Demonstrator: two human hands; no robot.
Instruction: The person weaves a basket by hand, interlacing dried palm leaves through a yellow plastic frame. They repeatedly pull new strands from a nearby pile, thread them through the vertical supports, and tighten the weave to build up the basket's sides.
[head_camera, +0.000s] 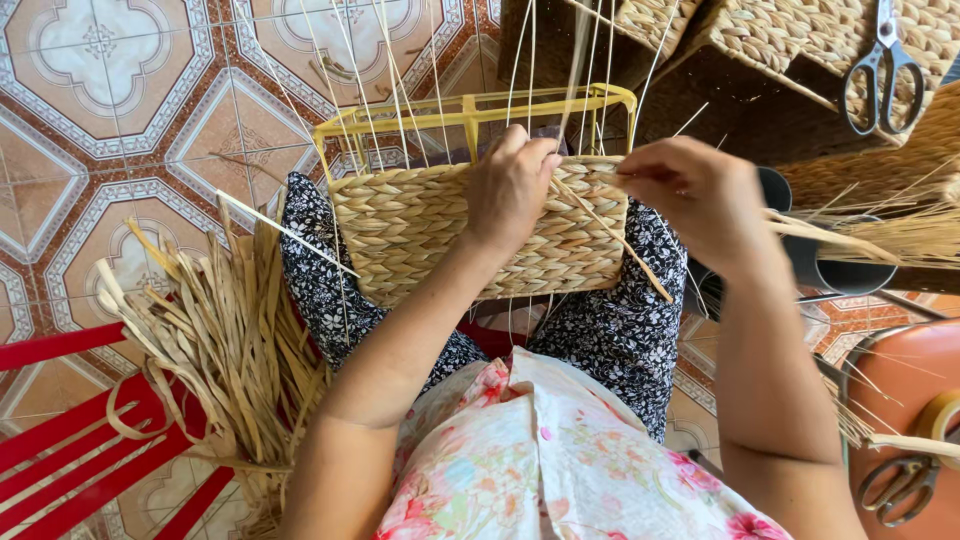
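A half-woven straw basket (420, 235) on a yellow frame (470, 108) rests on my knees, with thin upright stakes rising from it. My left hand (512, 185) lies on the basket's top edge, fingers curled over the woven rim. To the right, my right hand (695, 190) pinches a flat straw strand (625, 245) at the basket's right end. The strand slants down across the weave toward my right knee.
A bundle of loose dried straw (215, 345) lies on a red slatted stool (90, 440) at my left. Finished woven baskets (790, 50) with scissors (882, 70) on top stand at the back right. An orange stool (905, 385) holds tape and another pair of scissors (900, 485).
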